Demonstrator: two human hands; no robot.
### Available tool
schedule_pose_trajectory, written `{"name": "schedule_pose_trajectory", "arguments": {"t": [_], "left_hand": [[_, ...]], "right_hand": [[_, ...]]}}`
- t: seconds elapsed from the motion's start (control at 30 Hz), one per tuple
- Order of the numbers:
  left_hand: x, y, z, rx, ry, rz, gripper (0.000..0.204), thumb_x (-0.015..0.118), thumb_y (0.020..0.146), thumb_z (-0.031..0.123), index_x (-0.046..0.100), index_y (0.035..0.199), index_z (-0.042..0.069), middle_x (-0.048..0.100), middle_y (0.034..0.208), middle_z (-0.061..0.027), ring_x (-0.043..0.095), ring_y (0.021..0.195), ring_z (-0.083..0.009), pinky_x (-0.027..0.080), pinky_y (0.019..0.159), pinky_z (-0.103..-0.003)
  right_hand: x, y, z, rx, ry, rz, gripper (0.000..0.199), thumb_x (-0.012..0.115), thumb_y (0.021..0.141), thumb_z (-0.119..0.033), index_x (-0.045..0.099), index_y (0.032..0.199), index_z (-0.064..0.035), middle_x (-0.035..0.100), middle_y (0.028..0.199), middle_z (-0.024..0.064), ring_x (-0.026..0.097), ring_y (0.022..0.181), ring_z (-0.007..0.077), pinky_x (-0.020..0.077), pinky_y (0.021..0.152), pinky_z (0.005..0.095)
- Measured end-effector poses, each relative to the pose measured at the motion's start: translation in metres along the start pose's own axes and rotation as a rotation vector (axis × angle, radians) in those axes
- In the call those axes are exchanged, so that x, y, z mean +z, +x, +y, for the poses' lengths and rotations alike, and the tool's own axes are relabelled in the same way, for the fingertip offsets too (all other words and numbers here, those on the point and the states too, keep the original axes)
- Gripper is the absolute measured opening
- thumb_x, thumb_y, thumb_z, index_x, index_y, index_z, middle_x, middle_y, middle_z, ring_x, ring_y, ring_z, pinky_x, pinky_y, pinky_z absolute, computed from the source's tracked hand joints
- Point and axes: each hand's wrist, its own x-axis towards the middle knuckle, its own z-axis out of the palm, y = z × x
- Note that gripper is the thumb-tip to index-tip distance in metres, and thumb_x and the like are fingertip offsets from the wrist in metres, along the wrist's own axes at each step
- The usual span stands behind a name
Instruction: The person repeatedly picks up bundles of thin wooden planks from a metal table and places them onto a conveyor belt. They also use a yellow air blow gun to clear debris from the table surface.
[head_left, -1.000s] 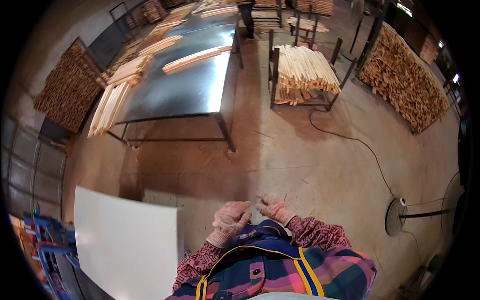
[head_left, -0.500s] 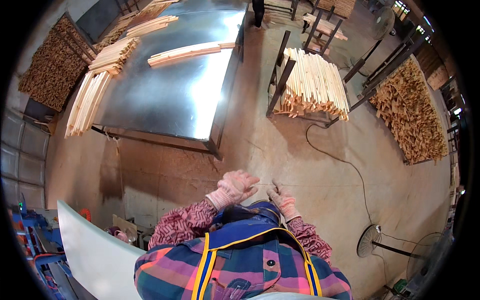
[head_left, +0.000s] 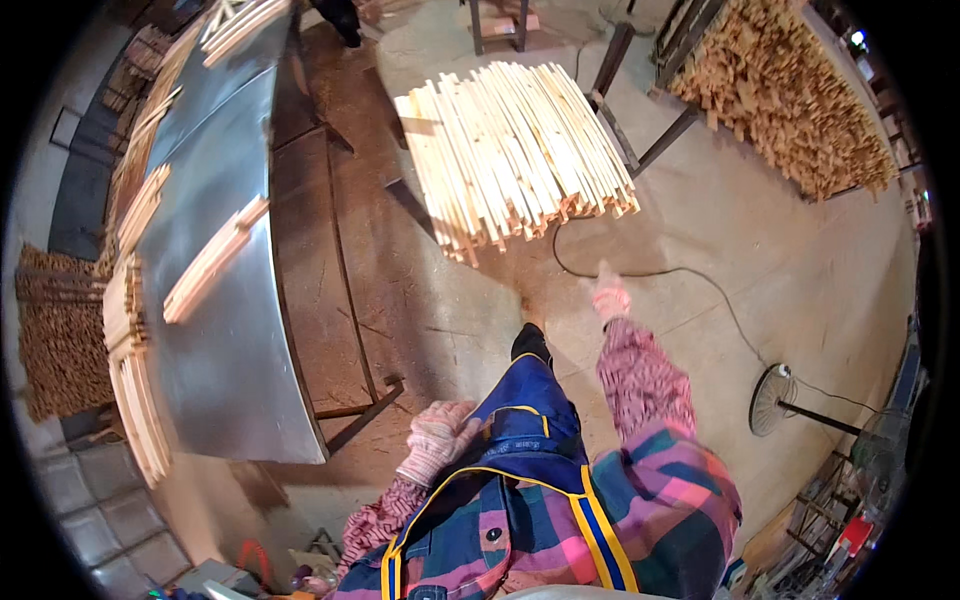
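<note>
Both my hands wear pale pinkish knit gloves and look empty. My left hand (head_left: 438, 440) hangs low beside the blue apron (head_left: 530, 415), fingers loosely bent and not closed on anything. Farther out, my right hand (head_left: 610, 298) is stretched forward, its fingers extended but somewhat smeared by motion. It is nearest to the stack of pale wooden strips (head_left: 515, 150), apart from its near right end. The strips lie side by side on a dark metal rack (head_left: 620, 135), their near ends uneven.
A metal-topped table (head_left: 215, 360) runs along the left, with wooden strips (head_left: 215, 260) on it. A cable (head_left: 690, 272) crosses the floor to a round fan (head_left: 772, 400) at the right. Another large wood stack (head_left: 790, 100) stands back right. One dark shoe (head_left: 531, 342) shows below the apron.
My view has turned right and come closer to the rack of strips. My right hand has reached forward, away from my body; my left hand has dropped back beside the apron.
</note>
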Motion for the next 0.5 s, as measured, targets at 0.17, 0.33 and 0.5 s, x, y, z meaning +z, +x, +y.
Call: {"name": "schedule_pose_trajectory", "arguments": {"t": [0.17, 0.33, 0.5], "left_hand": [[-0.022, 0.104, 0.054, -0.179, -0.172, -0.11, 0.042, 0.06, 0.087, 0.041, 0.063, 0.118, 0.012, 0.065, 0.111, -0.0162, 0.06, 0.105, -0.0344, 0.048, 0.088, -0.043], [-0.023, 0.166, 0.056, -0.261, -0.039, -0.26, 0.045, 0.06, 0.087, 0.043, 0.063, 0.119, 0.013, 0.064, 0.114, -0.0168, 0.059, 0.105, -0.0366, 0.047, 0.091, -0.045], [-0.031, 0.214, 0.065, -0.315, -0.123, -0.241, 0.045, 0.061, 0.086, 0.04, 0.062, 0.12, 0.012, 0.064, 0.113, -0.0163, 0.061, 0.101, -0.0377, 0.048, 0.087, -0.047]], "right_hand": [[-0.064, 0.17, -0.049, 0.151, 0.093, -0.121, 0.091, 0.066, 0.076, -0.052, 0.03, 0.147, -0.0085, 0.047, 0.139, 0.0212, 0.049, 0.126, 0.0332, 0.0418, 0.103, 0.0411], [-0.052, 0.248, -0.081, -0.037, -0.128, -0.146, 0.113, 0.068, 0.072, -0.058, 0.004, 0.152, -0.0116, 0.024, 0.154, 0.0189, 0.031, 0.14, 0.0298, 0.0304, 0.112, 0.0393], [-0.068, 0.276, -0.081, -0.107, -0.206, -0.325, 0.12, 0.067, 0.071, -0.063, -0.006, 0.152, -0.0143, 0.015, 0.156, 0.0208, 0.023, 0.143, 0.0318, 0.0299, 0.113, 0.0382]]}}
